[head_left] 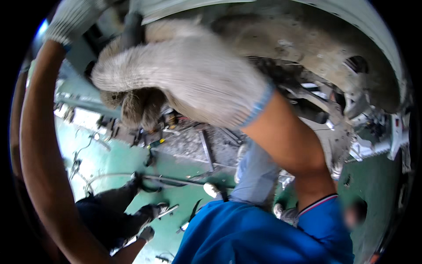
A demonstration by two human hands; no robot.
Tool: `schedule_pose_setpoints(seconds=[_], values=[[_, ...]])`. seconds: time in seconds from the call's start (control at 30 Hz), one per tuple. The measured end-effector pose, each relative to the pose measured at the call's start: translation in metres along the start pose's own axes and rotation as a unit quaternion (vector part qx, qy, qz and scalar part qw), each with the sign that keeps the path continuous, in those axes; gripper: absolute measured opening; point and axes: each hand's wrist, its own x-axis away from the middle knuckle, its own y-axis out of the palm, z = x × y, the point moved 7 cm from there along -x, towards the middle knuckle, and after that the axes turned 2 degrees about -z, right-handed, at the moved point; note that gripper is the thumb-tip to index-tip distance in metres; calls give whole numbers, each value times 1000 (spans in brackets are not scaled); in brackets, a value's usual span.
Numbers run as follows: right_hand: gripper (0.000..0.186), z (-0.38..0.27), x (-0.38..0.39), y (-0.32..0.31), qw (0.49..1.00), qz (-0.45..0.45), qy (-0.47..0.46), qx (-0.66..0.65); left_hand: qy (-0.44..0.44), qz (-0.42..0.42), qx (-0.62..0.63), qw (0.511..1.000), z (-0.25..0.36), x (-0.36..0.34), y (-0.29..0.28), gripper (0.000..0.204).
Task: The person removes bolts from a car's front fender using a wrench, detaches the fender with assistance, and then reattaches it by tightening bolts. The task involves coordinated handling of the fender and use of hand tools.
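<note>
My right hand point(189, 75), in a pale knitted work glove with a blue cuff edge, fills the upper middle. Its fingers curl round a dark cylindrical handle point(132, 31); the rest of that tool is hidden or blurred. At the upper left, my left hand point(74, 20) wears a similar glove. The upper edge cuts off its fingers, so its grip cannot be made out. Both hands are beside a vehicle's pale body panel point(189, 8). Right of them curves a dirty grey-brown wheel arch point(281, 37).
Below my hands, a dirty grey surface point(184, 143) bears metal bars point(206, 150) and a yellow-and-black hand tool point(155, 143). A hose point(118, 175) crosses the green floor point(110, 154). At lower left is a person in dark clothes point(99, 218); another person point(355, 212) appears blurred at right.
</note>
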Motion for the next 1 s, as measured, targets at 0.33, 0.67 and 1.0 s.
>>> schedule_pose_setpoints(seconds=[0.33, 0.67, 1.0], values=[[36, 2, 0, -87, 864, 158, -8, 477, 55, -79, -64, 993, 5, -24, 17, 19], [27, -29, 9, 18, 998, 39, 39, 9, 138, -44, -107, 984, -11, -19, 2, 13], [23, 3, 3, -44, 971, 171, 42, 159, 138, -73, -162, 974, 1, -22, -1, 28]])
